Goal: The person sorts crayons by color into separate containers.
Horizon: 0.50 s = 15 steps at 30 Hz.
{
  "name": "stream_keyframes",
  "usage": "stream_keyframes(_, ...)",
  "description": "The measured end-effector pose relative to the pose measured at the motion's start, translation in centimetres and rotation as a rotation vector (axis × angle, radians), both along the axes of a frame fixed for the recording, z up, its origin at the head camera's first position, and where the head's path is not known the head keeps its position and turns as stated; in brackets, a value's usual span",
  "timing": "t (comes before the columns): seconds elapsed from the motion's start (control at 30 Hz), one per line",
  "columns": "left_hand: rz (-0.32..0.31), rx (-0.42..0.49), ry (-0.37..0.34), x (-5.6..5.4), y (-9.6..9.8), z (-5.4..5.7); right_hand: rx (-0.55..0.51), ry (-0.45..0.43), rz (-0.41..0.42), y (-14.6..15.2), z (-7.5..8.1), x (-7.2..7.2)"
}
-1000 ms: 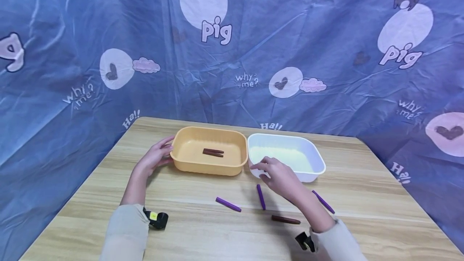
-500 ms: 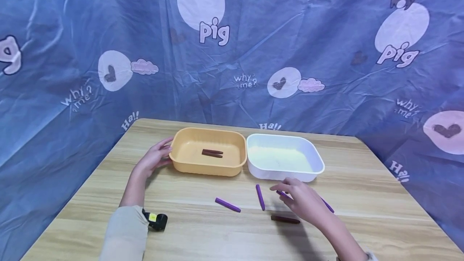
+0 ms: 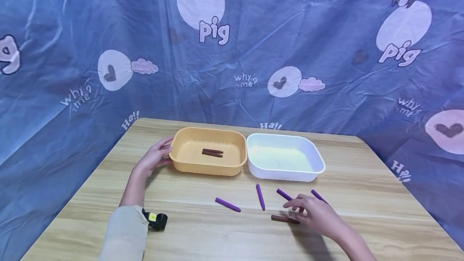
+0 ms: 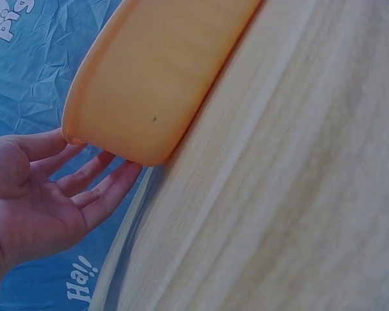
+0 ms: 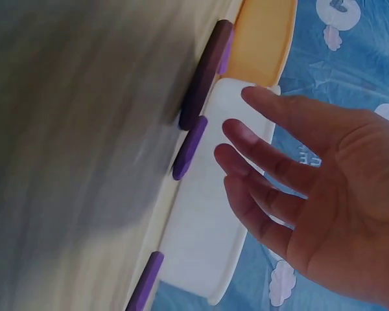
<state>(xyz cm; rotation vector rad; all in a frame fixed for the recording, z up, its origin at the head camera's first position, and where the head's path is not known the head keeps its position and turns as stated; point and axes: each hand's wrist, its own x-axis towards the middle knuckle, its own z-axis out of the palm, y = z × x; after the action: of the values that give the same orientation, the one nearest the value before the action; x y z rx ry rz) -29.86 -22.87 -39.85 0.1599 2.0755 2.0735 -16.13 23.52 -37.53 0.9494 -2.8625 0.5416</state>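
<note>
In the head view my left hand [image 3: 154, 159] rests its fingertips on the left end of an orange plastic tray [image 3: 208, 170]; the left wrist view shows its fingers extended along the tray's end. Inside that tray lie two brown crayons [image 3: 212, 153]. My right hand [image 3: 316, 213] hovers palm down over the right end of a loose brown crayon [image 3: 281, 218]. Its fingers are loosely bent and hold nothing in the right wrist view. Near it lie one purple crayon [image 3: 284, 193] just behind the fingertips and another purple crayon [image 3: 318, 195], partly hidden by the hand.
A white plastic tray [image 3: 286, 175] stands against the orange one's right side. Two further purple crayons, one slanted [image 3: 227, 204] and one nearly lengthwise [image 3: 260, 197], lie in front of the trays on the wooden table [image 3: 188, 237]. A blue printed cloth [image 3: 232, 59] hangs behind.
My right hand has drawn back from the front left corner of the white tray, passing over a purple crayon, to above the loose brown crayon. The left hand stays at the orange tray.
</note>
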Motion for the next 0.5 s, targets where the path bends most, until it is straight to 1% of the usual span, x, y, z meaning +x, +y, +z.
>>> stream_keyframes(0.13,-0.004,-0.009,0.007,0.0,0.0,0.2,-0.022,-0.065,0.05,0.5,-0.3,-0.1)
stream_keyframes(0.23,-0.006,-0.012,0.011,0.0,0.0,0.2,-0.027,-0.086,0.076,0.7,-0.7,-0.2)
stream_keyframes(0.4,-0.003,-0.006,0.008,0.0,0.0,0.0,-0.002,-0.082,0.114,0.8,-1.3,-0.5)
stream_keyframes(0.5,-0.002,-0.003,0.004,0.0,0.0,-0.1,0.008,-0.067,0.123,0.9,-1.6,-0.7)
